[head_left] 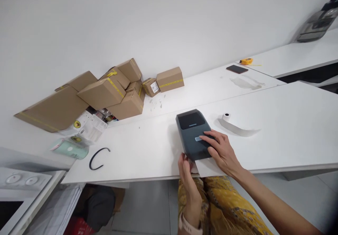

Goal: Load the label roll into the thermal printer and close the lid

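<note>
A dark blue-grey device (194, 147) with a black top panel lies on the white table (158, 140) near its front edge. My right hand (221, 152) rests on the device's right part, fingers apart, a fingertip at the light oblong button. At the device's lower left corner, my left hand (188, 173) is beside the table edge; its fingertips are partly hidden by the device. White paper (211, 168) shows below the device, between my hands. To the right, a white paper roll (226, 116) stands with its strip (241, 131) unrolled.
Several cardboard boxes (105, 92) are piled at the back left, beside printed packages (92, 127) and a mint-green pouch (71, 148). A black curved band (92, 159) lies at the left. Farther back are a phone (237, 69) and yellow tape measure (246, 61).
</note>
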Tool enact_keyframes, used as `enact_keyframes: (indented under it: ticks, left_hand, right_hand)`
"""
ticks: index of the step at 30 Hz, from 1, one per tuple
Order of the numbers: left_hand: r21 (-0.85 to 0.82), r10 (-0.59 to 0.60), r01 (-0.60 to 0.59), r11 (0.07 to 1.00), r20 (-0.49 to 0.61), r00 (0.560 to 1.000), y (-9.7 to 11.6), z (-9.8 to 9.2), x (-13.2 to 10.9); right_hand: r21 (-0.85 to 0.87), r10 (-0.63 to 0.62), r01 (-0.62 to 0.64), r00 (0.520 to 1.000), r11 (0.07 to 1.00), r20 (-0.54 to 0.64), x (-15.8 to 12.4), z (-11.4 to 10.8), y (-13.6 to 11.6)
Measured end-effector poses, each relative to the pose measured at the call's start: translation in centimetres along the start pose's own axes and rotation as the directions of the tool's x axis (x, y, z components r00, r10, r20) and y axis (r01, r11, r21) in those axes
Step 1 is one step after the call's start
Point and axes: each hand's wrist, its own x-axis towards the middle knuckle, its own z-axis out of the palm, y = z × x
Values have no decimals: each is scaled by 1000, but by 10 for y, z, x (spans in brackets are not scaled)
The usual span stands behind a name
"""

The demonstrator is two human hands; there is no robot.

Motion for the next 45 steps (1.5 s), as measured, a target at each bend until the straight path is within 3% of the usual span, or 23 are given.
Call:
enact_keyframes:
  ticks: [2,3,6,8,12,14,21,30,34,36,38,39,41,42,45]
  left_hand:
    - [22,-31,32,999,-64,997,-10,-5,-13]
    - [27,-43,44,999,-45,998,-15,-8,-17]
    - [34,-131,127,991,128,983,-22,-10,-22]
    - [30,-225,225,974,234,946,-20,-8,-21]
    - [22,-363,379,925,347,865,-11,0,-15]
    - [34,-389,406,913,364,846,-8,4,-14]
    - [65,-410,414,908,340,846,-5,11,-11]
    - [101,-408,401,910,386,828,-12,6,-11]
    - [176,-422,384,907,402,813,-14,-3,-12]
    - [250,-358,284,926,339,870,-13,-13,-11]
    - [294,-153,95,951,181,972,-9,-24,-7]
    - [303,-22,-3,953,80,997,-5,-28,-4]
    - [294,161,-133,946,-71,984,3,-29,5]
    - [276,193,-161,948,-92,977,7,-27,9]
    - [189,153,-157,969,34,988,15,-14,20]
  right_hand:
    - [-83,-45,47,999,995,30,3,-2,2]
    - [-117,-61,65,997,991,36,4,-2,3]
    - [-216,-72,76,997,973,26,5,-1,3]
    - [-266,-80,81,997,961,13,6,0,1]
    - [-303,-119,109,993,947,-16,8,3,-1]
    - [-304,-120,106,992,947,-27,7,5,0]
    - [-49,-74,74,997,996,7,0,-3,0]
    - [141,135,-127,990,982,-50,4,-23,-3]
    - [206,282,-272,959,940,-24,-2,-23,3]
    - [239,411,-403,912,883,19,-7,-20,4]
    - [270,520,-520,851,811,76,-13,-18,4]
    - [289,549,-552,830,782,99,-15,-16,3]
    - [332,570,-573,813,750,116,-18,-13,1]
    - [350,579,-579,807,736,117,-19,-11,0]
    - [389,647,-635,753,667,121,-21,-5,0]
